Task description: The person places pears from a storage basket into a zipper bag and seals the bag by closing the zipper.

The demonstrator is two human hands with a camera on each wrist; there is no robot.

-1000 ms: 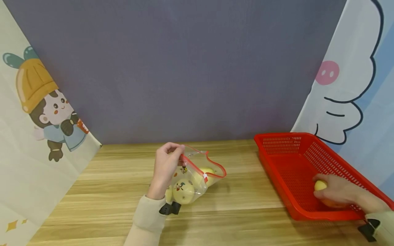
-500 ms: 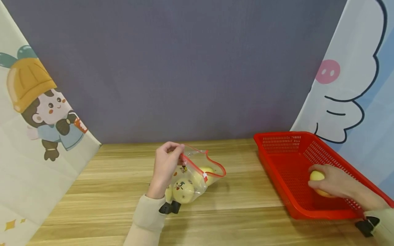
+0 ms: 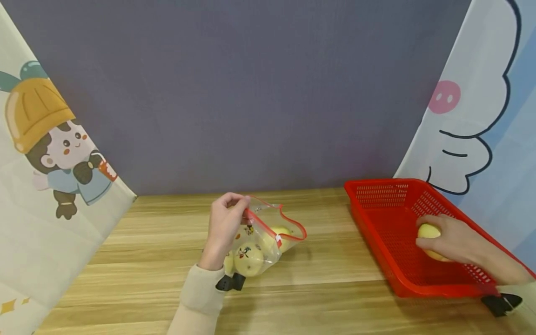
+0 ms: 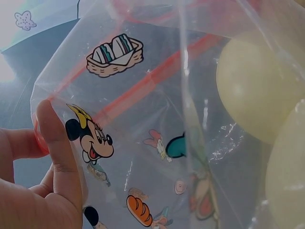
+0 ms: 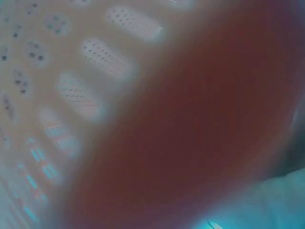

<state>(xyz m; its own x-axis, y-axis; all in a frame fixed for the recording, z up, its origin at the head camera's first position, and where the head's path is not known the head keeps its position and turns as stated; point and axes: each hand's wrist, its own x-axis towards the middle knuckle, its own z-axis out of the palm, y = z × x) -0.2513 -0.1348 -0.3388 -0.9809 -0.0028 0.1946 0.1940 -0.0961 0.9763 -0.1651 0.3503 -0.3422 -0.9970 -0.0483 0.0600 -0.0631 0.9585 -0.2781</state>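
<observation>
My left hand (image 3: 226,218) pinches the red-edged rim of a clear zip bag (image 3: 258,222) on the table. Several round, pale yellow fruits (image 3: 250,261) show through its printed plastic, and its mouth gapes to the right. Close up in the left wrist view, thumb and fingers (image 4: 62,167) hold the bag's edge. My right hand (image 3: 456,239) reaches into a red basket (image 3: 374,251) with its fingers curled round a pale yellow fruit (image 3: 428,231). Part of that fruit is hidden by the hand. A blurred dark red shape fills most of the right wrist view.
Slotted basket walls (image 3: 448,218) rise around my right hand, and the near rim (image 3: 439,292) passes below my wrist. Wooden tabletop (image 3: 326,260) lies between bag and basket. A grey backdrop (image 3: 251,93) stands behind, with printed cloths at both sides.
My right hand has shifted slightly left and up within the basket with the fruit in its grip. The left hand and the bag have stayed almost still.
</observation>
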